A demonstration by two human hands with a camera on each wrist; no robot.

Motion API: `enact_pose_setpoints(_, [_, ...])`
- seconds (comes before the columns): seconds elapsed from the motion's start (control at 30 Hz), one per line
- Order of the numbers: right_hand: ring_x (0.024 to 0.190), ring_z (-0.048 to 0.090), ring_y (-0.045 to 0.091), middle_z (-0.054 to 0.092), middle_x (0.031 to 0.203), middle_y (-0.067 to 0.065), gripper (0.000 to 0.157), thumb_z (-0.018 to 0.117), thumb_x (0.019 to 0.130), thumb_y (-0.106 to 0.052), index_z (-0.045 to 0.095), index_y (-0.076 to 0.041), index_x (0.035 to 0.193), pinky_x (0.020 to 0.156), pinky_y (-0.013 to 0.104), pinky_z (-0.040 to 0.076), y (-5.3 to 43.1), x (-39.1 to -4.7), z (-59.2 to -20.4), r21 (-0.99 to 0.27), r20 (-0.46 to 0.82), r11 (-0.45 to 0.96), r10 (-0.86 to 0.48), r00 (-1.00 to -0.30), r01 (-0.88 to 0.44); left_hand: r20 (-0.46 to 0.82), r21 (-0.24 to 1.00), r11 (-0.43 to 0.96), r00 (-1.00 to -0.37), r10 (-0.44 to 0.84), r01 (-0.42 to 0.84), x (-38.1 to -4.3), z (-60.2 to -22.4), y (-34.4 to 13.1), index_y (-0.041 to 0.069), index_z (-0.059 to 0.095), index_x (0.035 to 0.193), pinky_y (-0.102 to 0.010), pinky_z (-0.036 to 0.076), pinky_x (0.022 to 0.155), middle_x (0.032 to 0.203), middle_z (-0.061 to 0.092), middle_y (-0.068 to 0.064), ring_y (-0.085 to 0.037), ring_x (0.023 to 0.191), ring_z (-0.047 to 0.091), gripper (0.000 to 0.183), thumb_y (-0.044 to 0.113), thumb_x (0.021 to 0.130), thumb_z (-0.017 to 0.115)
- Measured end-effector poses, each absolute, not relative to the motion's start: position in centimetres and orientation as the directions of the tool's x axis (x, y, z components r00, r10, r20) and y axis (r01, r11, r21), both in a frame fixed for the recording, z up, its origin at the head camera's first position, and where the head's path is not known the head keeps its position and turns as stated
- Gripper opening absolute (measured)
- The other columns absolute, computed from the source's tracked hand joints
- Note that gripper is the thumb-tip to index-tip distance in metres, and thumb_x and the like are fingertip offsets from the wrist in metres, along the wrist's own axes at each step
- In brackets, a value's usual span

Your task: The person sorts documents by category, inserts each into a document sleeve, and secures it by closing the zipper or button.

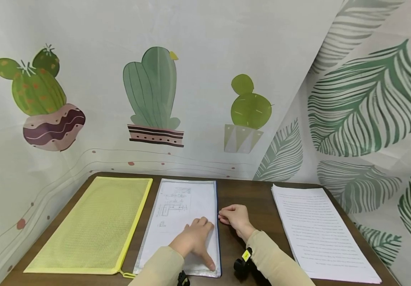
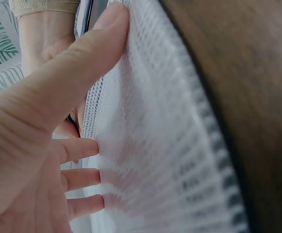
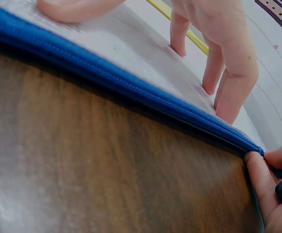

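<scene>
Lying along the worktop's [image 1: 246, 192] left edge is a yellow mesh pouch [image 1: 91, 226]. Beside it, reaching nearly to the far edge, rests a white pouch [image 1: 177, 216], probably light, limp and slippery, best held by its hems. The left hand [image 1: 194, 239] spreads relaxed fingers over it; the right hand [image 1: 237, 219] pinches its blue zip [image 3: 107, 73] at the right side. Bare worktop leaves sideways room before the paper stack [image 1: 323, 234] along the right edge.

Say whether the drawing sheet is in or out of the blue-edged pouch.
In. The drawing sheet lies inside the borders of the blue-edged pouch, under its mesh.
</scene>
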State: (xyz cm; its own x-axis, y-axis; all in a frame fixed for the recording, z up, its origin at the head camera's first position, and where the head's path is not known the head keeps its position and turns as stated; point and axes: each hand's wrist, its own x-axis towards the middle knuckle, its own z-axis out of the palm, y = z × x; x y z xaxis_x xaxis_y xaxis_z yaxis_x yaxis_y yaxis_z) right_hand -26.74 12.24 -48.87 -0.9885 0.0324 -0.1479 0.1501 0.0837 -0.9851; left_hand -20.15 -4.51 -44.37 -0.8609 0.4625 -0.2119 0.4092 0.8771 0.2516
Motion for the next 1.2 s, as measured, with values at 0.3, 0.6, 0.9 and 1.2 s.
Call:
enact_pose_setpoints(0.3, [0.066, 0.068, 0.012, 0.069, 0.080, 0.014, 0.016, 0.066, 0.082, 0.003, 0.065, 0.013, 0.094, 0.065, 0.027, 0.059, 12.2, -27.1, -48.9, -0.986, -0.148, 0.073, 0.048, -0.988, 0.151, -0.215, 0.262, 0.875, -0.859, 0.465, 0.408, -20.2, -44.5, -4.5, 0.013, 0.046, 0.133, -0.058, 0.041, 0.098, 0.128, 0.045, -0.006, -0.029, 0.124, 0.041, 0.113, 0.064, 0.041, 0.085])
enact_pose_setpoints(0.6, [0.064, 0.067, 0.011, 0.069, 0.077, 0.013, 0.016, 0.066, 0.081, 0.004, 0.064, 0.015, 0.094, 0.063, 0.026, 0.058, 12.0, -27.6, -48.9, -0.988, -0.141, 0.059, 0.053, -0.989, 0.144, -0.212, 0.255, 0.876, -0.860, 0.463, 0.409, -20.3, -44.8, -4.5, 0.013, 0.046, 0.132, -0.059, 0.041, 0.097, 0.126, 0.045, -0.006, -0.029, 0.122, 0.042, 0.113, 0.064, 0.040, 0.085])
enact_pose_setpoints(0.9, [0.063, 0.067, 0.011, 0.069, 0.079, 0.015, 0.020, 0.067, 0.081, 0.003, 0.063, 0.016, 0.096, 0.063, 0.026, 0.059, 11.9, -28.0, -48.6, -0.987, -0.148, 0.051, 0.056, -0.987, 0.151, -0.225, 0.258, 0.880, -0.861, 0.456, 0.399, -20.2, -44.3, -4.5, 0.013, 0.046, 0.132, -0.059, 0.041, 0.098, 0.123, 0.045, -0.005, -0.028, 0.121, 0.041, 0.113, 0.062, 0.039, 0.086])
enact_pose_setpoints(1.2, [0.064, 0.067, 0.011, 0.069, 0.079, 0.014, 0.017, 0.066, 0.082, 0.003, 0.064, 0.014, 0.095, 0.064, 0.026, 0.059, 12.0, -28.6, -48.8, -0.985, -0.153, 0.068, 0.060, -0.986, 0.157, -0.237, 0.249, 0.884, -0.860, 0.453, 0.396, -20.4, -44.6, -4.4, 0.014, 0.045, 0.132, -0.058, 0.040, 0.099, 0.124, 0.044, -0.005, -0.027, 0.121, 0.040, 0.112, 0.063, 0.040, 0.086])
